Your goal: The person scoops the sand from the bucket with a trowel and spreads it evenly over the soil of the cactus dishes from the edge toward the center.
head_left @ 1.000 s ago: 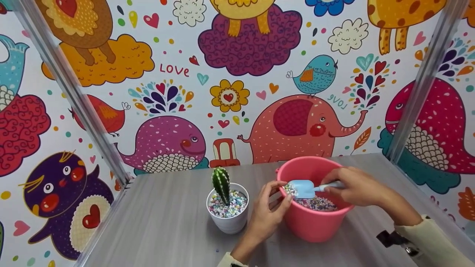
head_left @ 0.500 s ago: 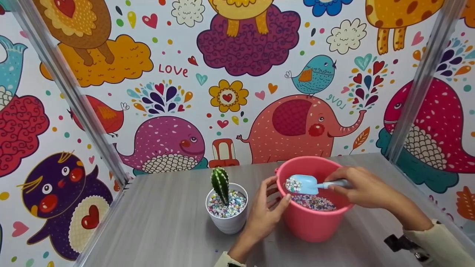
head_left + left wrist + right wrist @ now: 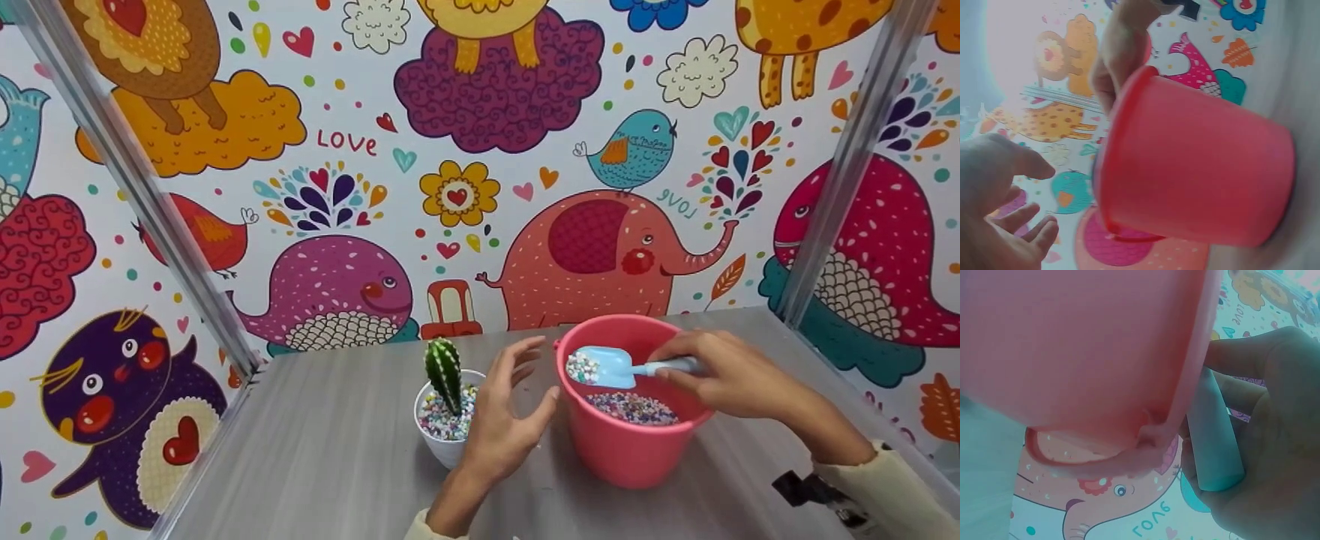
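My right hand [image 3: 731,379] grips the handle of a small light-blue toy shovel [image 3: 616,367] inside the mouth of a pink bucket [image 3: 630,457]. Small multicoloured pebbles [image 3: 581,367] lie in the shovel's tip, near the bucket's left rim. More pebbles [image 3: 634,409] cover the bucket's bottom. In the right wrist view, fingers wrap the pale shovel handle [image 3: 1216,439]. My left hand [image 3: 504,424] is spread and holds nothing, between the bucket and a white pot [image 3: 435,442]. A green cactus [image 3: 444,371] stands in that pot among pebbles; the hand hides the pot's right side.
The grey wood-grain table [image 3: 322,435] carries the pot and bucket. Behind it stands a wall [image 3: 457,112] printed with cartoon animals, with metal posts [image 3: 142,172] at both back corners. The bucket's folded handle [image 3: 1084,467] hangs at its far side.
My left hand has left the bucket's rim and moved left, in front of the pot. The loaded shovel was drawn back and raised inside the bucket's mouth, then shifted slightly left.
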Motion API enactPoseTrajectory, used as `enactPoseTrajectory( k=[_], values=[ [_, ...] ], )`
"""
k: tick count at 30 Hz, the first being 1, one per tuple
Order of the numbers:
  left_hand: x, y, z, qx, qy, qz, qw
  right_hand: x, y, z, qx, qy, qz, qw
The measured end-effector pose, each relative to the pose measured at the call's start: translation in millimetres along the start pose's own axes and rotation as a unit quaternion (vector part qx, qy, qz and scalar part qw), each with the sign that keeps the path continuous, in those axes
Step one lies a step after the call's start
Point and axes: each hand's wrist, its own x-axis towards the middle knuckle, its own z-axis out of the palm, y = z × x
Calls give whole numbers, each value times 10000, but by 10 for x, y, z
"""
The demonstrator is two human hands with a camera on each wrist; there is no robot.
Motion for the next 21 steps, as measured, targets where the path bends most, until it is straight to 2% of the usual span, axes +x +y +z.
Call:
enactPoseTrajectory(
  k=[3, 7, 13, 16, 21],
  values=[
    [6, 101, -176, 77, 107, 185, 9997, 29, -46, 16, -86, -2, -93, 9999],
    [-3, 155, -429, 147, 305, 389, 9987, 78, -114, 47, -256, 29, -302, 9992],
    [-36, 71, -762, 262, 628, 517, 9963, 165, -220, 103, -492, 100, -577, 9971],
    [-53, 15, -884, 414, 827, 451, 9947, 212, -254, 140, -482, 73, -617, 9969],
    [-50, -59, -1085, 455, 1361, 300, 9892, 305, -321, 218, -462, 60, -654, 9968]
  ],
)
